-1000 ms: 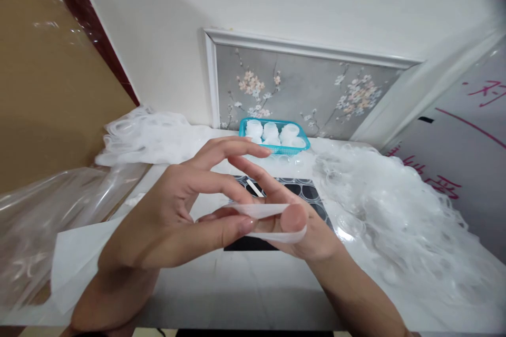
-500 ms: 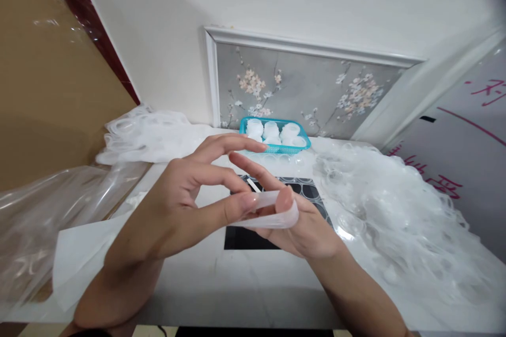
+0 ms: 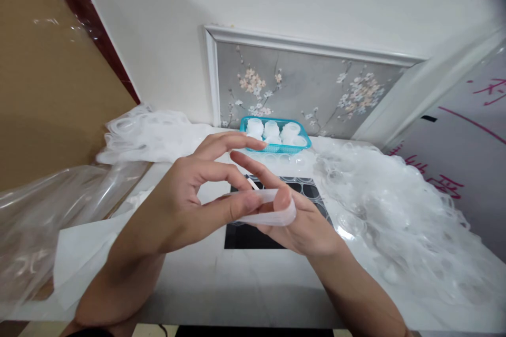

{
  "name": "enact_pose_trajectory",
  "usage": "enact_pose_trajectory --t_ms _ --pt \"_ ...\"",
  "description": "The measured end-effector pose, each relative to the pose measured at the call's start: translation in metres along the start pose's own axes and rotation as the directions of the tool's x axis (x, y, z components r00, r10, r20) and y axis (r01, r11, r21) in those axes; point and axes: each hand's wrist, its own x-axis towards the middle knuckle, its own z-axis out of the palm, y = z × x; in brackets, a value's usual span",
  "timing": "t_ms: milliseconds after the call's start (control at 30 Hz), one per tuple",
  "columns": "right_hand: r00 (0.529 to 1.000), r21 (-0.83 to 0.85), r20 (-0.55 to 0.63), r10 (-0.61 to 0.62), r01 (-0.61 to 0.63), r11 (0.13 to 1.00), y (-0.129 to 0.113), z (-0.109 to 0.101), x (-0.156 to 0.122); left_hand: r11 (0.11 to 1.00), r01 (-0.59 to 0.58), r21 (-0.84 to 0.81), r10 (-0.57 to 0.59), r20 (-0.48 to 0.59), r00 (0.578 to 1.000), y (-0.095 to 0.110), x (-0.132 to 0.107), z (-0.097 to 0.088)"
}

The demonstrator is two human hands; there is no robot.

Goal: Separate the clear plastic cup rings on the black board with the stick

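A translucent white plastic ring (image 3: 272, 218) is held between both hands above the table's middle. My left hand (image 3: 185, 195) pinches its left side between thumb and index finger, while its other fingers stretch over the top. The thumb of my right hand (image 3: 312, 224) sits inside the ring at its right end, and the fingers support it from behind and below. A small white strip (image 3: 253, 183) shows by my left index fingertip; what it belongs to I cannot tell. Below the hands lies a black sheet (image 3: 253, 239) with rows of clear round outlines on it, partly covered.
A blue basket (image 3: 306, 145) holding several stacks of white rings stands against the wall. Piles of translucent rings lie at the right (image 3: 395, 216) and back left (image 3: 150, 134). Clear plastic wrap (image 3: 47, 210) and a white sheet (image 3: 79, 258) are on the left.
The ring and my left fingertips have shifted very slightly, and the white strip shows a little less. Both hands keep the same grip.
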Motion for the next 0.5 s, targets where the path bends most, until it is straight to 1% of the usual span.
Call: enact_pose_trajectory --t_ms 33,100,167,233,300,400,467,500 --pt "0.999 0.036 0.041 -0.016 0.014 0.999 0.0 -0.001 0.0 0.999 -0.02 0.045 0.02 -0.007 1.0 0.0 0.0 0.0" --pt "0.995 0.022 0.09 -0.035 0.034 0.999 0.001 -0.002 0.001 0.985 -0.085 0.149 0.09 -0.025 0.996 -0.002 0.0 0.001" --pt "0.994 -0.048 0.095 -0.059 0.064 0.997 0.002 -0.004 0.002 0.952 -0.176 0.251 0.194 -0.047 0.98 -0.005 0.0 0.001" --pt "0.994 -0.129 0.061 -0.093 0.1 0.987 0.003 -0.006 0.003 0.901 -0.257 0.349 0.298 -0.068 0.952 -0.01 0.002 0.001" --pt "0.991 -0.212 0.007 -0.135 0.133 0.968 0.002 -0.007 0.002 0.835 -0.328 0.441 0.402 -0.082 0.912 -0.014 0.003 0.0" --pt "0.979 -0.32 -0.072 -0.191 0.158 0.934 -0.002 -0.005 0.001 0.716 -0.422 0.556 0.544 -0.066 0.837 -0.02 0.004 0.001" --pt "0.972 -0.372 -0.096 -0.217 0.167 0.913 -0.005 -0.003 -0.001 0.655 -0.447 0.609 0.608 -0.074 0.79 -0.022 0.002 0.002" --pt "0.969 -0.393 -0.101 -0.224 0.168 0.904 -0.007 -0.003 -0.001 0.638 -0.442 0.63 0.625 -0.089 0.775 -0.022 -0.001 0.003"
